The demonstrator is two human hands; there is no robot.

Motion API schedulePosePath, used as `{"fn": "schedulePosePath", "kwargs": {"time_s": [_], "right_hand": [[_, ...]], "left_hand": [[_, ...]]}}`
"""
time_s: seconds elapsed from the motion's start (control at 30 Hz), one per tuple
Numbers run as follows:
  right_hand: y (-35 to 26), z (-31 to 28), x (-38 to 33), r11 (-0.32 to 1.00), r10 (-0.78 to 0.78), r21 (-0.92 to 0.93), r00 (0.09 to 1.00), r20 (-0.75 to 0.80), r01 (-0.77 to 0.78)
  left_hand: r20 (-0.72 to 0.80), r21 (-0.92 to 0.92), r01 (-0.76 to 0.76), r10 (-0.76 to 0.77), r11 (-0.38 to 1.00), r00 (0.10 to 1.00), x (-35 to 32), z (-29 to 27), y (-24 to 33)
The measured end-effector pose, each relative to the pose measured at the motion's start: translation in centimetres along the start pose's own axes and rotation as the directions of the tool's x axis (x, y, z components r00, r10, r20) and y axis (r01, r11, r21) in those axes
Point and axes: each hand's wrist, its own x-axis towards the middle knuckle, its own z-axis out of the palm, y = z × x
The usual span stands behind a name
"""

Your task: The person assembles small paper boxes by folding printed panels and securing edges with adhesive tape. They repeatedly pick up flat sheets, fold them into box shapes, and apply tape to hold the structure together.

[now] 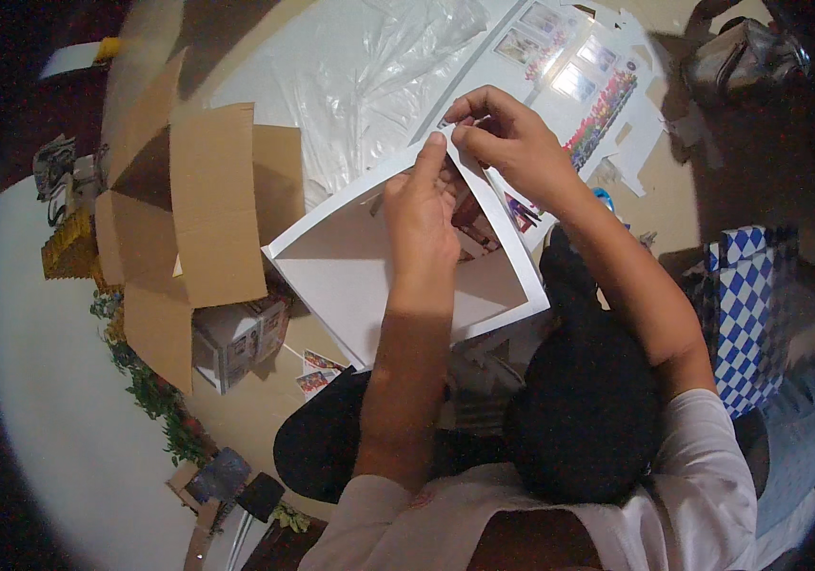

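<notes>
The left hand and right hand both pinch the top corner of the white paper box, fingers pressed together at 12 o'clock. The box sits over the lap, with the brown cardboard box at 9 o'clock. I think slow, even pulling keeps the thin flap from tearing.

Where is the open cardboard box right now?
In the head view the cardboard box sits on the floor at the person's left, flaps spread, just left of the white sheet that both hands hold, with clear plastic film beyond it.
</notes>
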Motion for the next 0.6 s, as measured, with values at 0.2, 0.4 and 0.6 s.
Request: {"fn": "schedulePosePath", "kwargs": {"time_s": [0.2,0.4,0.6], "right_hand": [[0.1,-0.3,-1.0,0.998,0.020,0.052,0.999,0.041,-0.022],[2.2,-3.1,-2.8,0.981,0.002,0.192,0.996,-0.090,0.015],[13.5,-13.8,-12.3,0.863,0.158,-0.341,0.840,-0.519,-0.373]], "left_hand": [[-0.009,0.050,-0.009,0.009,0.999,1.000,-0.5,-0.1,-0.1],[-0.029,0.093,0.000,0.003,0.996,1.000,-0.6,0.0,0.2],[-0.068,0.142,0.070,-0.061,0.987,0.996,-0.9,0.5,0.5]]}}
